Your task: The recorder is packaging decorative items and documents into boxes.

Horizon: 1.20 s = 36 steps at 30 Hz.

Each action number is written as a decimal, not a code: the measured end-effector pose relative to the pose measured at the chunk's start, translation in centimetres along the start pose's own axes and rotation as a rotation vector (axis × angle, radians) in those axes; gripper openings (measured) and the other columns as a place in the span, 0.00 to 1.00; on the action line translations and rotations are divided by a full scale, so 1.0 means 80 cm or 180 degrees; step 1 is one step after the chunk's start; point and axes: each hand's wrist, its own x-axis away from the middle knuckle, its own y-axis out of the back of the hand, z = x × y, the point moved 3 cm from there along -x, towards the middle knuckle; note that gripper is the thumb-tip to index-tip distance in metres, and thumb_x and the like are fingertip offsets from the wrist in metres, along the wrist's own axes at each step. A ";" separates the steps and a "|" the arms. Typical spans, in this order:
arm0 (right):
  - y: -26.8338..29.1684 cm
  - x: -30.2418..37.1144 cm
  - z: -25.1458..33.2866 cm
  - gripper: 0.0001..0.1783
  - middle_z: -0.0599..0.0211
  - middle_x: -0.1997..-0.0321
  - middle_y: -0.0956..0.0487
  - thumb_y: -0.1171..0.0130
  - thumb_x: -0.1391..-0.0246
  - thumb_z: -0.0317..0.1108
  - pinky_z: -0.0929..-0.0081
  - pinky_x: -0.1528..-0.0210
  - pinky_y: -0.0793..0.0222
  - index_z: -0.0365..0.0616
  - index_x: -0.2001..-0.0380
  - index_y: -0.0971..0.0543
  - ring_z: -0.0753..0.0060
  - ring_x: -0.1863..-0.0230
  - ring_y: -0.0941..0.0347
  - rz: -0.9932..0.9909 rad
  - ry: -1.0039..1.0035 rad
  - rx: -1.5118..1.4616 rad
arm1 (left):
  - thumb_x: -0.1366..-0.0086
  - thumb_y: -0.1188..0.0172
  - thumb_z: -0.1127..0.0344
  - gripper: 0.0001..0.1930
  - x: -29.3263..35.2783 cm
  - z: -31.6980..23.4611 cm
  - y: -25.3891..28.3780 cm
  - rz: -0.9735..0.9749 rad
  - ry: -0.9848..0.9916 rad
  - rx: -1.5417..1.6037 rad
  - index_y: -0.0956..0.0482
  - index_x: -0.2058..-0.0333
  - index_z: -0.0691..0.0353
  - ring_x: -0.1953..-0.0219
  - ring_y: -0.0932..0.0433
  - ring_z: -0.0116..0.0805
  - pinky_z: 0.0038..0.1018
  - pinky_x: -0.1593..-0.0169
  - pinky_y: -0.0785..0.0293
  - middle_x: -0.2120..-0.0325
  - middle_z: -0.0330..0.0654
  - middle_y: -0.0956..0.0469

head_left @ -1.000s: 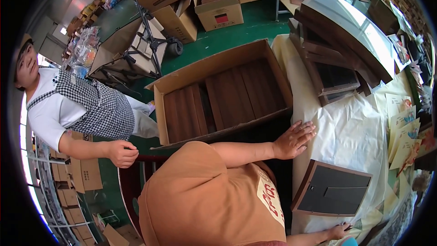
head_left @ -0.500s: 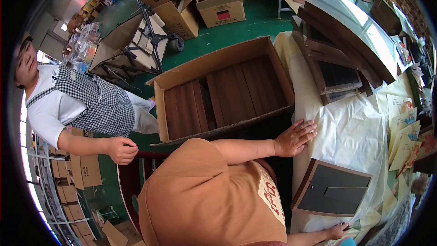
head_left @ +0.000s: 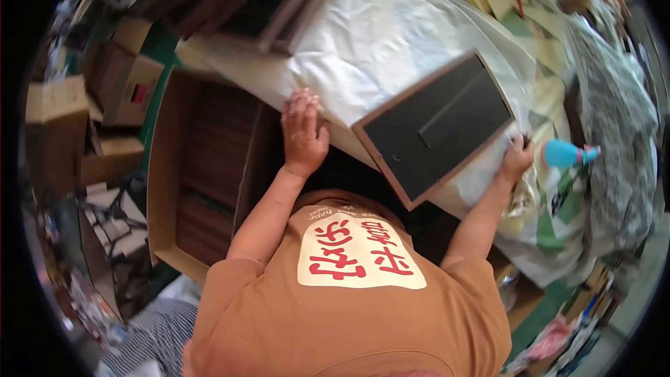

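My left hand (head_left: 305,136) lies flat with its fingers stretched out on the near edge of the table's white covering sheet (head_left: 363,35); nothing is in it. A brown-edged picture frame (head_left: 447,122) rests back side up on the sheet, between my two hands. Its black backing and folded stand leg show. Beside the frame's right corner, my right hand (head_left: 518,157) has its fingers curled closed. Whatever these fingers may hold is too small and blurred to make out.
An open carton (head_left: 160,181) of dark brown boards stands left of my left arm. More dark frames (head_left: 272,10) lie at the table's far left. A blue bottle (head_left: 562,153) is beyond my right hand. A person's checked apron (head_left: 157,328) shows at lower left.
My view has swung right, so the table now fills the upper middle and the co-worker is mostly out of sight. My left hand still lies flat; my right hand is still curled.
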 end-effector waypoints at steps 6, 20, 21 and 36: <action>0.032 0.011 0.026 0.14 0.64 0.69 0.13 0.41 0.38 0.39 0.64 0.60 0.26 0.39 0.64 0.15 0.60 0.71 0.22 -0.0105 -0.0241 0.0127 | 0.40 0.37 0.73 0.33 -0.003 -0.017 -0.005 0.0166 -0.0138 0.0177 0.33 0.35 0.64 0.28 0.37 0.55 0.49 0.24 0.45 0.33 0.50 0.32; 0.016 0.007 0.083 0.12 0.70 0.66 0.14 0.43 0.34 0.36 0.76 0.72 0.32 0.41 0.56 0.16 0.73 0.76 0.28 0.0274 -0.0476 -0.0783 | 0.32 0.36 0.68 0.07 0.019 -0.074 0.049 0.1606 0.0660 0.1707 0.17 0.69 0.63 0.71 0.23 0.42 0.32 0.63 0.26 0.68 0.41 0.17; 0.008 -0.014 0.050 0.12 0.69 0.63 0.14 0.43 0.34 0.35 0.75 0.71 0.30 0.43 0.53 0.16 0.74 0.74 0.27 0.0466 -0.0059 -0.0646 | 0.31 0.36 0.66 0.12 0.022 -0.084 0.042 0.1418 0.0806 0.2062 0.18 0.74 0.65 0.79 0.27 0.41 0.34 0.72 0.29 0.76 0.43 0.19; 0.044 0.009 0.071 0.25 0.50 0.59 0.14 0.48 0.29 0.49 0.58 0.54 0.27 0.35 0.52 0.17 0.46 0.61 0.21 0.0889 0.0248 0.0717 | 0.28 0.44 0.45 0.28 -0.045 -0.106 0.012 0.1326 0.0296 0.0817 0.20 0.79 0.63 0.78 0.20 0.53 0.40 0.68 0.22 0.78 0.49 0.18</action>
